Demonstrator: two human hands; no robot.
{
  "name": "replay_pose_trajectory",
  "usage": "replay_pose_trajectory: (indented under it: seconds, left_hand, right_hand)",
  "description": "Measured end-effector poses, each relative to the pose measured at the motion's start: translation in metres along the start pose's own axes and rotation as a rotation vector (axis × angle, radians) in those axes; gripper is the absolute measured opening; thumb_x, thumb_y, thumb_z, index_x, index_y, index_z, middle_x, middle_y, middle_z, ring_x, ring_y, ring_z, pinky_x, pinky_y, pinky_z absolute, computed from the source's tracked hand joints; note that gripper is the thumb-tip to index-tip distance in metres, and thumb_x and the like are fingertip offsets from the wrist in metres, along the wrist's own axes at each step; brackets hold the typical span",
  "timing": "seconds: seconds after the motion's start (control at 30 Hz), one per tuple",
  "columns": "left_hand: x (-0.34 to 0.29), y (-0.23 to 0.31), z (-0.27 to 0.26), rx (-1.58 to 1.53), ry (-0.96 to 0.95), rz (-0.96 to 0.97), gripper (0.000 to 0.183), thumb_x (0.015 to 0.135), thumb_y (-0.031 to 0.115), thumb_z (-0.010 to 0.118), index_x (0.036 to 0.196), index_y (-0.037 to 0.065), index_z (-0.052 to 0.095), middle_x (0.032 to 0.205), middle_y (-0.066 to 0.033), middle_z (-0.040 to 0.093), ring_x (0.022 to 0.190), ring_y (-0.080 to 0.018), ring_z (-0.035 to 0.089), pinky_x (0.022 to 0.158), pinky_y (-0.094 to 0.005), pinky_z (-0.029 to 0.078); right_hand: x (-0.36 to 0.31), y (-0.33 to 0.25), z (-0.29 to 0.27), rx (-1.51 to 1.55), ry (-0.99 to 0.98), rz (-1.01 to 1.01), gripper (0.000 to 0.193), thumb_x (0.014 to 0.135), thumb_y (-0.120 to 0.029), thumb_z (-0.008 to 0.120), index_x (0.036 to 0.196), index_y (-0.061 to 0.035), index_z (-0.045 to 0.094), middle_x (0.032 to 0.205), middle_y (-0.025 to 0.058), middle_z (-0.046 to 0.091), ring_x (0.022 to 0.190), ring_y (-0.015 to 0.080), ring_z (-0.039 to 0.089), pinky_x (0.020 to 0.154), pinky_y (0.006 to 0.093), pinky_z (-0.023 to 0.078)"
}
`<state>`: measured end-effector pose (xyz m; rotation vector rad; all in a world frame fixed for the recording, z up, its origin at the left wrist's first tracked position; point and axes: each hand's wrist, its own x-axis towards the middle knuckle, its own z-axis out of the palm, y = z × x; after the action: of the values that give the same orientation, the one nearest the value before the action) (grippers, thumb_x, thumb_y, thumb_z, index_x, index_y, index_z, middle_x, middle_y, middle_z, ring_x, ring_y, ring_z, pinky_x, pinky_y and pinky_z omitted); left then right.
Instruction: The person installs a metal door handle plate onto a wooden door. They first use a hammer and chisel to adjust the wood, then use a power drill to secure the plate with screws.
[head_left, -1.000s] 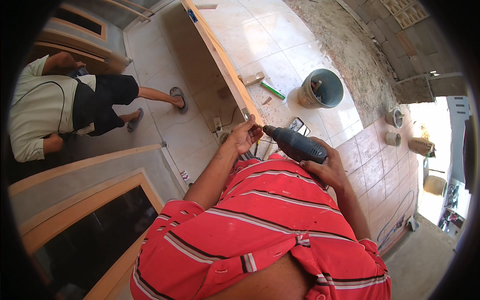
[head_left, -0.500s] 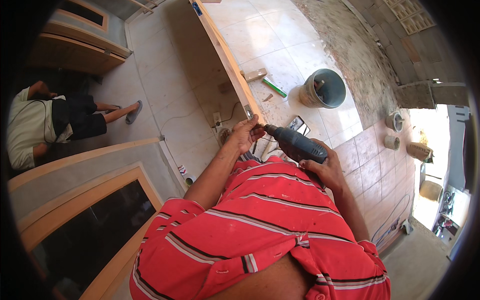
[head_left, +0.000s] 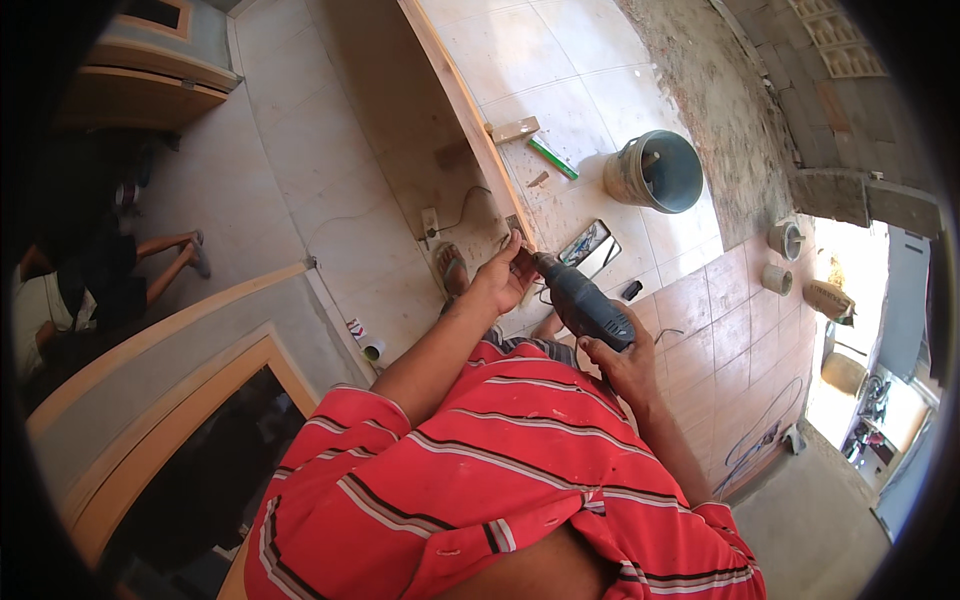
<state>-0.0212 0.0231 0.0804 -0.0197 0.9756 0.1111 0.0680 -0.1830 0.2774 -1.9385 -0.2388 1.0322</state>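
My right hand (head_left: 628, 362) is wrapped round the grip of a dark power drill (head_left: 588, 302). The drill's chuck points up and left, toward the near end of a wooden door edge (head_left: 480, 140). Close to the chuck, my left hand (head_left: 505, 278) has thumb and fingers drawn together by that edge. Whatever they pinch is too small and too covered to make out. A small metal plate (head_left: 513, 222) shows in the door edge just beyond my left fingertips. Where the drill's tip ends is hidden by my fingers.
Right of the door are a wood block (head_left: 515, 130), a green tube (head_left: 553, 157), a bucket (head_left: 655, 172) and a tray of small parts (head_left: 588, 248). A wall socket box (head_left: 430, 222) with a cord lies left. Another person (head_left: 90, 280) is at far left.
My view has shifted slightly. The drill has tilted more steeply, its back end lower and nearer me. My left hand stays at the door edge. The other person at far left has bent lower.
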Motion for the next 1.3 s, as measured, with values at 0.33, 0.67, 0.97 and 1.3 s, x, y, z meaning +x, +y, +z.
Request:
replay_pose_trajectory:
  seconds: [0.33,0.67,0.97,1.3]
  left_hand:
    - [0.026,0.045,-0.021,0.225,-0.116,-0.175,0.015,0.101,0.027,0.074,0.107,0.015,0.07,0.09,0.0025,0.073,0.089,-0.0127,0.072,0.083,-0.0325,0.06]
    - [0.05,0.039,-0.027,-0.031,-0.04,-0.205,0.016,0.101,0.027,0.074,0.11,0.014,0.071,0.096,0.0028,0.076,0.092,-0.0129,0.073,0.08,-0.0308,0.06]
    - [0.063,0.048,-0.023,-0.019,-0.024,-0.231,0.019,0.108,0.023,0.058,0.118,0.013,0.07,0.102,0.0014,0.074,0.094,-0.0127,0.069,0.082,-0.032,0.054]
    - [0.083,0.05,-0.031,-0.162,-0.082,-0.278,0.022,0.109,0.019,0.053,0.12,0.007,0.068,0.104,-0.0063,0.073,0.098,-0.019,0.07,0.095,-0.0386,0.058]
  right_hand:
    - [0.013,-0.018,0.043,-0.116,0.068,-0.01,0.059,0.082,-0.01,0.084,0.136,0.0019,0.062,0.11,0.0138,0.077,0.101,0.0185,0.073,0.092,0.0331,0.056]
    - [0.023,-0.033,0.08,-0.119,0.154,-0.025,0.058,0.084,-0.011,0.084,0.135,0.0015,0.06,0.108,0.0131,0.076,0.098,0.019,0.073,0.09,0.0332,0.056]
    - [0.048,-0.044,0.101,-0.378,0.192,-0.029,0.058,0.083,-0.014,0.084,0.134,-0.0008,0.061,0.102,0.0179,0.075,0.095,0.0245,0.075,0.086,0.0354,0.057]
    - [0.065,-0.06,0.122,-0.654,0.213,-0.019,0.061,0.08,-0.02,0.085,0.136,-0.0096,0.062,0.113,0.0212,0.073,0.101,0.039,0.073,0.086,0.0447,0.058]
